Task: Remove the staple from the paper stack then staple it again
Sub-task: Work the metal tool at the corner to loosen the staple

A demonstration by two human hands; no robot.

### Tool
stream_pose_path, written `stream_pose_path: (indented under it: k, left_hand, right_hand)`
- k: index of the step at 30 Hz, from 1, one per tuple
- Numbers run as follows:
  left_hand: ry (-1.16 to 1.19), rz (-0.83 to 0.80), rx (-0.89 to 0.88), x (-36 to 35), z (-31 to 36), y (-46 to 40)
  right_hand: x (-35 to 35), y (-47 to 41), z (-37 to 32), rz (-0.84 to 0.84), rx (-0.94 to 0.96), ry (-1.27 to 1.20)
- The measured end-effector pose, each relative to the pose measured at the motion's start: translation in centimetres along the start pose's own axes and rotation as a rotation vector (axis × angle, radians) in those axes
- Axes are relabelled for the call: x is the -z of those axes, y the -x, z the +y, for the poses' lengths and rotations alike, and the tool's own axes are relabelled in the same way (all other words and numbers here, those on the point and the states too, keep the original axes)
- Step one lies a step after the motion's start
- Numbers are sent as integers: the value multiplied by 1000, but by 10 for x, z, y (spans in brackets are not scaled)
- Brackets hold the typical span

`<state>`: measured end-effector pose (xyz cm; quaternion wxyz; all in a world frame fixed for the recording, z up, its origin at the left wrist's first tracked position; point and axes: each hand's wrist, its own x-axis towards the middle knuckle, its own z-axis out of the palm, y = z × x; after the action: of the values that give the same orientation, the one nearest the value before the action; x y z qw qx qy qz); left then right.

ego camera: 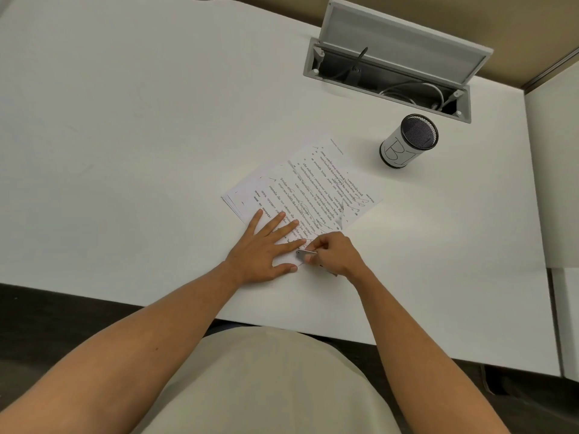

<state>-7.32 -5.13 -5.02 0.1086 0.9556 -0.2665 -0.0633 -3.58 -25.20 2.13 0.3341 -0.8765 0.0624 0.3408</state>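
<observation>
A stack of printed paper sheets lies at an angle on the white desk. My left hand rests flat on the stack's near part, fingers spread, pressing it down. Just to its right, my right hand is closed around a small grey metal tool, whose tip touches the near corner of the stack beside my left index finger. The staple itself is too small to make out. The rest of the tool is hidden in my right hand.
A mesh pen cup with a white label stands to the right beyond the paper. Behind it an open cable box with a raised lid is sunk into the desk. The desk's front edge runs just below my hands.
</observation>
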Motion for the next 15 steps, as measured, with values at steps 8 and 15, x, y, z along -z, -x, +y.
stream_pose_path:
  k: [8,15]
  left_hand:
    - [-4,-23,17,2,0,0]
    - [14,-27,26,4,0,1]
  right_hand:
    - [14,-6,1,-89,-30,-109]
    - [-8,15,25,141,215,66]
